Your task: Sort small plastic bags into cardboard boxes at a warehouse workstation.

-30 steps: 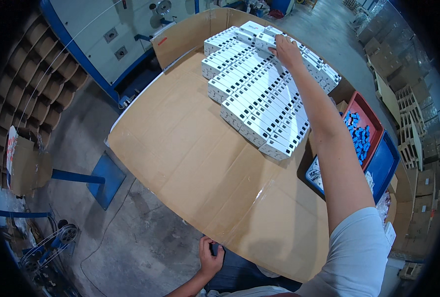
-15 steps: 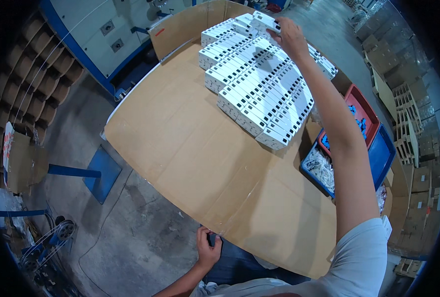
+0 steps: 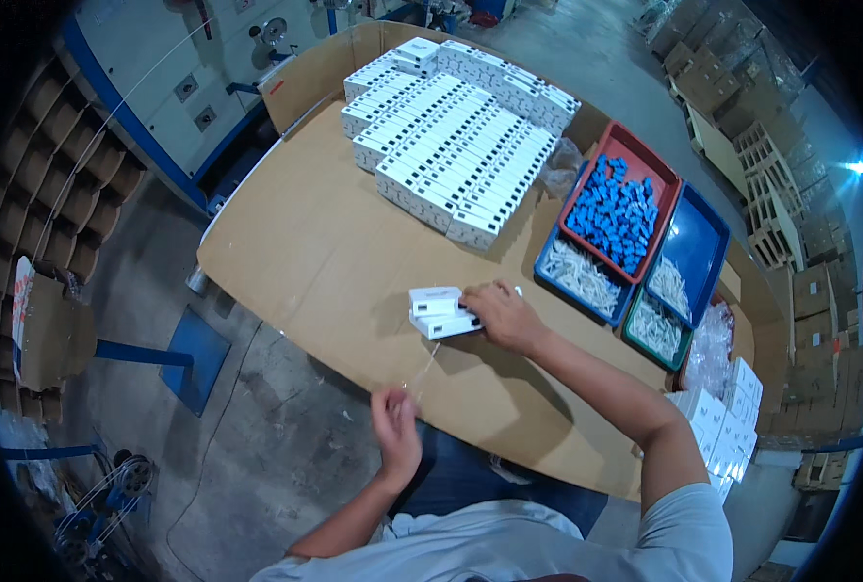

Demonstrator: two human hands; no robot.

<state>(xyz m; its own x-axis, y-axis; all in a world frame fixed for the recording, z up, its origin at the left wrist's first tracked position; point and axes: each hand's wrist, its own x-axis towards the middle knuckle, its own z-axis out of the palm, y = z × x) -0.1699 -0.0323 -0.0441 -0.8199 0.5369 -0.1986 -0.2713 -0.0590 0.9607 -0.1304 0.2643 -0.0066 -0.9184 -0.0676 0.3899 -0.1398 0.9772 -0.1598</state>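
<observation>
Gripping small white boxes (image 3: 439,312) by their right end, the right hand (image 3: 502,315) has its fingers closed on them above the near part of the cardboard-topped table (image 3: 295,262); whether they touch it, I cannot tell. The left hand (image 3: 395,432), blurred, is at the table's near edge, thumb and fingers apart. Farther back stand packed rows of similar boxes (image 3: 455,145), left of a red tray (image 3: 642,153) of blue pieces (image 3: 611,215).

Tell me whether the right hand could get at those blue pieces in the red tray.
Probably yes: the red tray is open on top and nothing covers the blue pieces, though the right hand is on white boxes.
</observation>
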